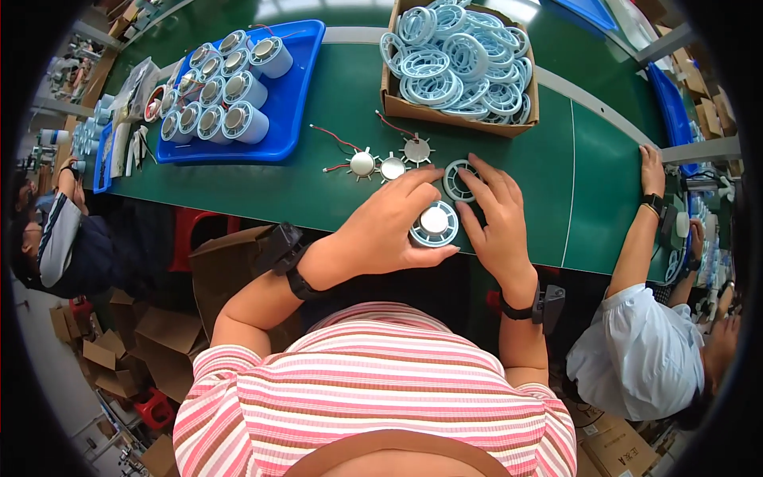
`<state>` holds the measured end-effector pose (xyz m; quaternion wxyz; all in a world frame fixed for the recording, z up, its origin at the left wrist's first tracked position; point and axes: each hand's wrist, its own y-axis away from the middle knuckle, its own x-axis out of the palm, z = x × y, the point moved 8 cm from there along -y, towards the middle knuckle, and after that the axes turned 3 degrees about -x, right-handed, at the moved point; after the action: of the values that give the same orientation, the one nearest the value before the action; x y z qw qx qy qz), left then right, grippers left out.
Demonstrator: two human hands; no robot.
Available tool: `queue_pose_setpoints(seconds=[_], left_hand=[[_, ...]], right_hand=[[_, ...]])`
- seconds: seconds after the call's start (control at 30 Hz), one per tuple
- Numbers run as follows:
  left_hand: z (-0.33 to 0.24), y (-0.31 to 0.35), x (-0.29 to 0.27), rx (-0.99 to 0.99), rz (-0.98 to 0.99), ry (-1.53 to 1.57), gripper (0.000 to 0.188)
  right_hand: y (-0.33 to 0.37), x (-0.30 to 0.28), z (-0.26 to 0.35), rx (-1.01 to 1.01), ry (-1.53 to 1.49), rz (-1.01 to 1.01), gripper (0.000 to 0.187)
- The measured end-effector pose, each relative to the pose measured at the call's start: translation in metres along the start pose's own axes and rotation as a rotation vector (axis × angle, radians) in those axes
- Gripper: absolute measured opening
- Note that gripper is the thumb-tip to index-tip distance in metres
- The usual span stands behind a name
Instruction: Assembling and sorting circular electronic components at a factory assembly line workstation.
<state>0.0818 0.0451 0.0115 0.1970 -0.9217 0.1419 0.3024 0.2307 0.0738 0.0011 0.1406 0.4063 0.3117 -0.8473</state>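
Note:
My left hand (383,222) is wrapped round a light blue round housing (435,225) with a silver disc in its spoked top, held at the table's near edge. Just right of it, my right hand (502,208) pinches a light blue plastic ring (447,180) between thumb and fingers, close to the green table top. Beyond my left fingers lie three silver discs with radiating prongs: one disc (362,164) at the left, a middle disc (392,168) and a farther disc (417,149). Red wires with small white plugs trail among them.
A cardboard box (445,121) heaped with light blue rings (465,57) stands at the far side. At the far left, a blue tray (298,95) carries several disc-topped housings (238,119). A co-worker's hand (652,171) rests on the table at the right; another person sits at the left.

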Motion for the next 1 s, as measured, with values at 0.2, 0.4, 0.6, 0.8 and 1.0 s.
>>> queue_pose_setpoints(seconds=[0.2,0.4,0.6,0.8,1.0], left_hand=[[0.004,0.002,-0.018,-0.017,-0.025,-0.198,0.062],[0.022,0.014,-0.045,-0.192,-0.235,-0.380,0.063],[0.019,0.013,-0.043,-0.348,-0.088,-0.169,0.065],[0.037,0.018,-0.007,-0.772,0.213,0.707,0.067],[0.041,0.009,0.015,-0.818,0.310,0.970,0.069]], right_hand=[[0.005,0.001,-0.003,0.027,0.018,0.019,0.047],[0.003,-0.002,-0.008,0.106,-0.035,-0.020,0.062],[0.002,0.000,-0.010,0.162,-0.103,-0.042,0.076],[-0.002,-0.002,-0.011,0.163,-0.123,0.026,0.081],[-0.013,-0.020,0.018,0.199,-0.631,-0.004,0.089]])
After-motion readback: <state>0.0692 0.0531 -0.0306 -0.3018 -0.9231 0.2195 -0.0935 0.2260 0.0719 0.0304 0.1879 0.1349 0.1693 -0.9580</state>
